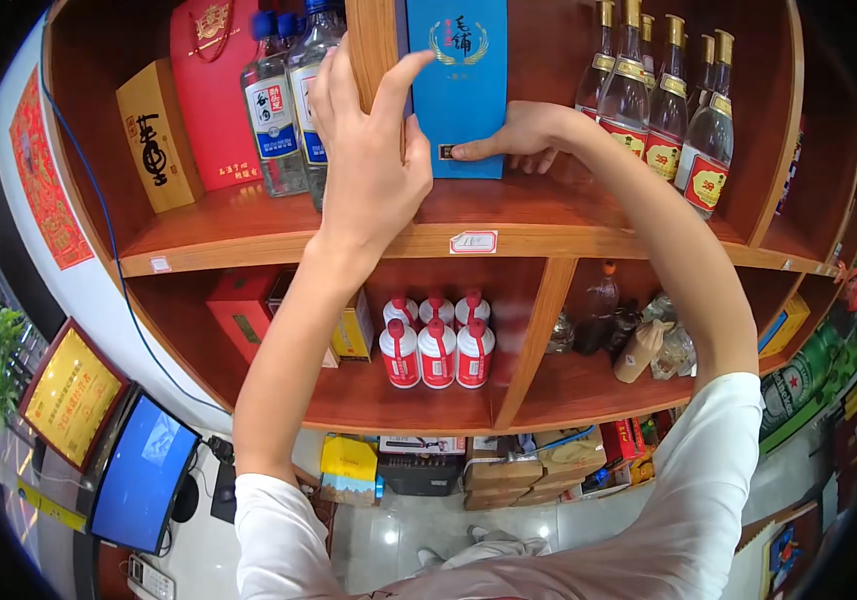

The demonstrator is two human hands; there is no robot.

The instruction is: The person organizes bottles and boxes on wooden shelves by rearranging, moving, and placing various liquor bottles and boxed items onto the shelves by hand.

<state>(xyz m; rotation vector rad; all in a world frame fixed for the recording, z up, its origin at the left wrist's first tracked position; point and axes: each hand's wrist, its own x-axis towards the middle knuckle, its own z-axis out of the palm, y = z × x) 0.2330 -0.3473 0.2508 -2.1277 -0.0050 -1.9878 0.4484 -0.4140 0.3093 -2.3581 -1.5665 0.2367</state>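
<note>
A tall blue gift box (455, 100) with gold and dark lettering stands upright on the upper wooden shelf, just right of a vertical divider. My right hand (533, 138) is at its lower right corner, thumb pressed on the front and fingers bent round the right side, partly hidden. Held up in front of the divider, my left hand (373, 150) has its fingers apart, one fingertip overlapping the box's left part; whether it touches the box I cannot tell. Clear bottles with blue-and-white labels (274, 115) stand left of that hand.
Several gold-capped clear bottles (705, 150) stand to the right, close to my right forearm. A red gift bag (213, 95) and a wooden box (160, 135) are at the left. White-and-red bottles (436, 355) sit on the lower shelf. A monitor (143, 475) stands lower left.
</note>
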